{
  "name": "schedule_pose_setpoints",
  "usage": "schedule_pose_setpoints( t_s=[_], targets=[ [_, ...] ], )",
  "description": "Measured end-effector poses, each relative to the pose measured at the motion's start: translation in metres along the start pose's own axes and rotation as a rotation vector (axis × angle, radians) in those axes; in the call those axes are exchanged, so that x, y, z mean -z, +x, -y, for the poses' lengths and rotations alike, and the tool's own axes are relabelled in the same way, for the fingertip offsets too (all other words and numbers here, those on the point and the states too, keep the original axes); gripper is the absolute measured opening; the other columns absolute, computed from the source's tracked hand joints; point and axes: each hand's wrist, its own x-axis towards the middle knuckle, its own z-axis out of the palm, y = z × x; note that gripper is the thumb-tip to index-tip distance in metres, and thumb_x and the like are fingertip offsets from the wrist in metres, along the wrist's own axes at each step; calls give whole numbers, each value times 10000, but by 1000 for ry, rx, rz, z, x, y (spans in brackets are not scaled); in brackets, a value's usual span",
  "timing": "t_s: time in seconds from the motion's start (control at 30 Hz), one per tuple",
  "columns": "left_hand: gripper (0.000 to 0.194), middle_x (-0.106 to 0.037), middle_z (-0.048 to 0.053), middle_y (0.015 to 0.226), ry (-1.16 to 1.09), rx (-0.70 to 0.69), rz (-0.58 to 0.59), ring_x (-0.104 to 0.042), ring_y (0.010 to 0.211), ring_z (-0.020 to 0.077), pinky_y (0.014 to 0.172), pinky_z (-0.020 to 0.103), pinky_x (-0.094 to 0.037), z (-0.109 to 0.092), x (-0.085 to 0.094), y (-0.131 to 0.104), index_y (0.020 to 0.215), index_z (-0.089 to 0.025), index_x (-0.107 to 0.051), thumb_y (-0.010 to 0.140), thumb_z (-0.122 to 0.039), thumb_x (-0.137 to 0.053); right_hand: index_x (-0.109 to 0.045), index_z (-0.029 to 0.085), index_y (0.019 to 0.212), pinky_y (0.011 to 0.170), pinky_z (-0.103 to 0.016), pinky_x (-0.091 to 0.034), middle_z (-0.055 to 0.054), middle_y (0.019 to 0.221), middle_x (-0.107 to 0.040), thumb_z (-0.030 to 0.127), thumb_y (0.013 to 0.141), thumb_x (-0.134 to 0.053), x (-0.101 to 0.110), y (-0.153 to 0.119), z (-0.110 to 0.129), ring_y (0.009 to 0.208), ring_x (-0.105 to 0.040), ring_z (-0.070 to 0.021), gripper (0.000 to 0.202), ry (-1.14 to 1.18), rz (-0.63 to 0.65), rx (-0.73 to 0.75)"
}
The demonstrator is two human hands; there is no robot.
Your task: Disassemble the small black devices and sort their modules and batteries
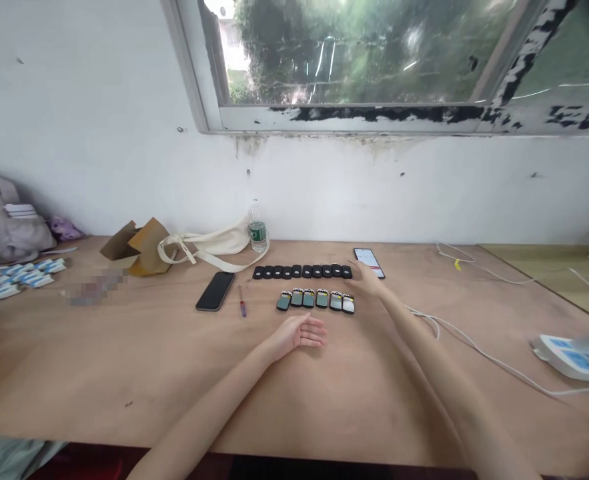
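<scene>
1. Two rows of small devices lie across the table: black cases behind, silver-faced units in front, both running left to right.
2. Right hand rests at the black row's right end, fingers spread, gripping nothing, beside a lit phone.
3. Left hand lies open, empty, just before the silver row, nearer it.

Makeshift workroom: bare plywood table against a stained white wall, window with peeling frame, small devices laid in rows, loose cables.
</scene>
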Motion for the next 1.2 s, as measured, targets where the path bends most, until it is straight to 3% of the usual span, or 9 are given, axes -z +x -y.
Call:
schedule_pose_setpoints(
  t_s=[0.13, 0.27, 0.43, 0.5, 0.53, 0.67, 0.77, 1.0, 1.2],
  targets=[
    [433, -690, 202, 961, -2, -1, -22, -688, 821, 258, 832, 393, -499, -1, -2, -1, 961, -50, -662, 881, -444, -502, -460, 117, 1289, 996, -338, -403, -143, 1294, -543, 129, 656, -630, -6, 25, -3, 1185, -518, -247, 656, 13, 146, -56],
    [389, -692, 199, 962, -4, -3, -32, -685, 821, 247, 832, 385, -498, -2, -2, -3, 954, -53, -671, 876, -402, -518, -501, 85, 1219, 974, -359, -418, -166, 1221, -582, 103, 637, -622, -9, 28, -6, 1133, -549, -269, 595, 6, 106, -126],
    [374, -684, 200, 981, 4, -21, -35, -678, 844, 248, 835, 375, -496, -4, -5, -4, 975, -58, -660, 850, -399, -565, -373, 66, 1310, 1053, -462, -312, -223, 1327, -435, 150, 708, -564, -10, -6, 16, 1278, -375, -321, 637, -33, -113, -209],
    [392, -682, 196, 992, -8, -27, -78, -681, 832, 243, 835, 380, -500, -4, -7, -3, 1044, -75, -634, 833, -402, -597, -354, 126, 1327, 1035, -469, -346, -184, 1297, -452, 206, 751, -560, -18, -36, 40, 1242, -410, -301, 617, 79, -346, -126],
    [414, -678, 195, 1012, -13, -30, -101, -682, 830, 242, 833, 387, -503, -4, -8, -3, 1082, -88, -617, 824, -412, -611, -361, 155, 1322, 1012, -463, -380, -165, 1273, -464, 246, 768, -568, -24, -54, 54, 1202, -449, -289, 599, 166, -381, -60],
    [463, -644, 200, 1108, 37, -21, -38, -676, 882, 254, 837, 408, -514, -3, -8, -7, 1102, -103, -619, 796, -449, -641, -395, 263, 1310, 1004, -447, -416, -104, 1284, -461, 298, 812, -571, -46, -119, 102, 1200, -459, -259, 530, 418, -148, 105],
    [448, -652, 187, 1089, 93, 6, 68, -665, 922, 251, 871, 409, -505, -3, -4, -11, 1089, -93, -642, 772, -407, -683, -353, 279, 1348, 1010, -458, -414, -108, 1329, -429, 279, 815, -583, -52, -141, 117, 1225, -448, -262, 580, 523, -20, 140],
    [395, -682, 125, 1002, 142, -10, 13, -655, 870, 213, 885, 399, -502, -2, -4, -12, 985, -97, -687, 669, -314, -783, -355, 275, 1357, 1020, -403, -423, -86, 1373, -447, 313, 781, -648, -46, -141, 117, 1243, -469, -227, 646, 761, 209, 127],
    [462, -711, 114, 945, 399, -124, -229, -641, 952, 284, 877, 404, -500, 8, -17, -13, 931, -132, -712, 530, -314, -851, -625, 190, 1034, 896, -397, -508, -86, 1048, -681, 425, 762, -634, -47, -136, 115, 968, -650, -229, 359, 858, 141, -168]
  ],
)
